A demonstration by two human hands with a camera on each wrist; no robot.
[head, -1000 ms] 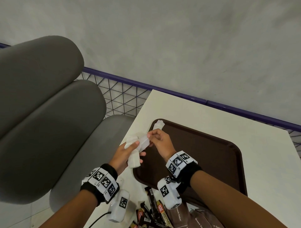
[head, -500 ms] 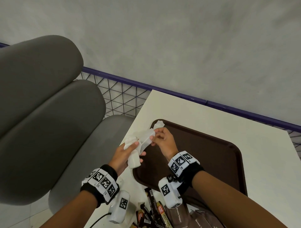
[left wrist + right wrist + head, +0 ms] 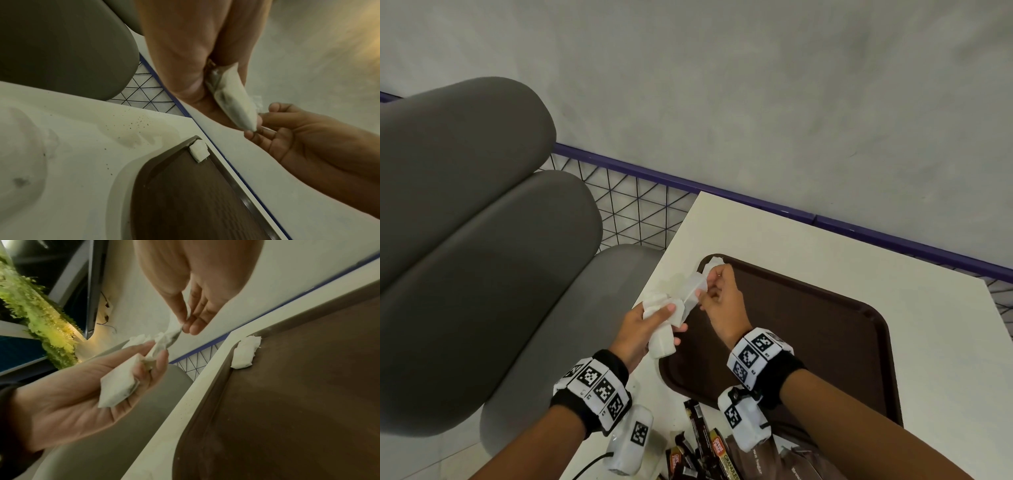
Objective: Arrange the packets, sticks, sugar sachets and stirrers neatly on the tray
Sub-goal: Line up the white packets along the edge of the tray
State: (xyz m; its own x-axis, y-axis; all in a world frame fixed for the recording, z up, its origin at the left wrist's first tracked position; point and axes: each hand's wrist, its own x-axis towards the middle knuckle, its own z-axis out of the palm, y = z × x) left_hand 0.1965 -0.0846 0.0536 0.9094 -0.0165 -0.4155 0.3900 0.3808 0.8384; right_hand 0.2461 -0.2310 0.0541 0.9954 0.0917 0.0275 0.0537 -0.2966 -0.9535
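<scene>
A white table (image 3: 774, 236) carries a dark brown tray (image 3: 825, 325). One white sugar sachet (image 3: 715, 261) already lies in the tray's far left corner. Above the tray's left edge, our left hand (image 3: 642, 325) grips a bunch of sugar sachets (image 3: 662, 337), fingers curled around them. Our right hand (image 3: 722, 296) pinches a single sachet (image 3: 692, 289) at the top of the bunch. We judge it best to draw that one free slowly, holding the rest firmly, then lay it beside the corner sachet. Only the head view shows dark sticks (image 3: 697, 445) lying by the tray's near edge; only the left wrist view shows dark specks (image 3: 135, 123) on the table.
</scene>
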